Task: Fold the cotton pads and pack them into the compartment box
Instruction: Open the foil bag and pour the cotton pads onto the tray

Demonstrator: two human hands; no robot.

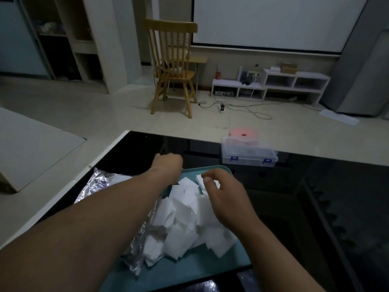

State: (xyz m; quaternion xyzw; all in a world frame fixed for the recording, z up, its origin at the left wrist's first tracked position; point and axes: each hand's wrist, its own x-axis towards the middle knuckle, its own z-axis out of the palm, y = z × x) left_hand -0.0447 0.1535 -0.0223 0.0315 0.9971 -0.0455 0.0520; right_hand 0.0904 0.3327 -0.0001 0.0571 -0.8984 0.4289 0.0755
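Observation:
A loose heap of white cotton pads lies on a teal tray on the black table. My right hand hovers over the far side of the heap, its curled fingers and thumb pinching one white pad. My left hand reaches past the tray's far left corner with its back toward me; the fingers are hidden. The clear compartment box with blue latches stands at the table's far edge, beyond my right hand, lid down.
A crinkled silver foil bag lies under my left forearm, partly on the tray. The black glass table ends just behind the box. A pink disc and a wooden chair are on the floor beyond.

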